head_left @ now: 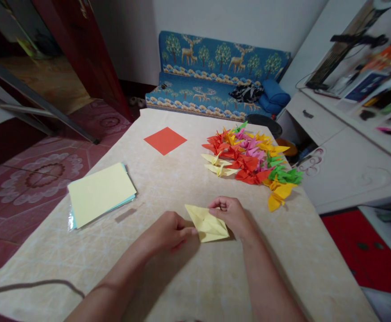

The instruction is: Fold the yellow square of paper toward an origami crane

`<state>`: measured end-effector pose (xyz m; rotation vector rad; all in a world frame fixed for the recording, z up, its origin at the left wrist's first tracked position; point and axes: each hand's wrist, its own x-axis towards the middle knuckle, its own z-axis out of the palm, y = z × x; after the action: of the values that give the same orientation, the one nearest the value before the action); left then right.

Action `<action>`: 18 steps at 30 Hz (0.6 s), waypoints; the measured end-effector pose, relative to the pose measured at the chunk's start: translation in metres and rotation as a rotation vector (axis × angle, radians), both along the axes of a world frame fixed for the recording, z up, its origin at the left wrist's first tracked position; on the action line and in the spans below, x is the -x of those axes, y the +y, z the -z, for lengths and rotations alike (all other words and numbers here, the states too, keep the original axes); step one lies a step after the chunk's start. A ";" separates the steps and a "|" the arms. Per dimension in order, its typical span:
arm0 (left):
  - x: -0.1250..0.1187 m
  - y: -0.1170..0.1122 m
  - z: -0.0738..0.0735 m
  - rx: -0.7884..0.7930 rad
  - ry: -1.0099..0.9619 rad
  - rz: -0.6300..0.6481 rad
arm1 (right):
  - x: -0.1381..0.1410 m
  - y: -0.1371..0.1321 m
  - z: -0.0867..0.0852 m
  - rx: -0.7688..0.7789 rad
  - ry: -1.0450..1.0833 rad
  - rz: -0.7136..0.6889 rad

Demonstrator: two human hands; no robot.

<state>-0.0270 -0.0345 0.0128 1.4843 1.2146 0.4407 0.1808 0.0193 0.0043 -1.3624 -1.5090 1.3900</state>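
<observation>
A partly folded sheet of pale yellow origami paper (210,227) lies on the table between my hands, with crease lines across it and a point toward the far left. My left hand (172,230) is closed at its left edge, the thumb against the paper's lower left side. On the upper right edge, my right hand (228,212) pinches the paper between thumb and curled fingers. Beyond it sits a cluster of folded paper cranes (249,154) in red, orange, pink, green and pale yellow.
A flat red paper square (165,140) rests farther back on the cloth-covered table (168,183). At left is a stack of yellow and blue paper (102,193) on a clear wrapper. A cord (41,283) crosses the near left corner. Behind stands a blue patterned sofa (212,80).
</observation>
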 end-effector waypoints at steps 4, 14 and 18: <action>-0.005 -0.018 -0.009 -0.635 0.230 -0.175 | 0.000 0.006 0.001 -0.058 -0.081 -0.166; -0.032 -0.026 0.039 -1.008 0.360 0.195 | 0.010 -0.004 -0.002 -0.598 -0.522 -0.184; -0.030 -0.027 0.037 -0.994 0.322 0.160 | -0.003 -0.031 0.001 -0.696 -0.506 -0.119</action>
<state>0.0032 -0.0619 -0.0243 2.5567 1.1503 0.7791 0.1842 -0.0115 0.0035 -1.2130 -2.1580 0.4750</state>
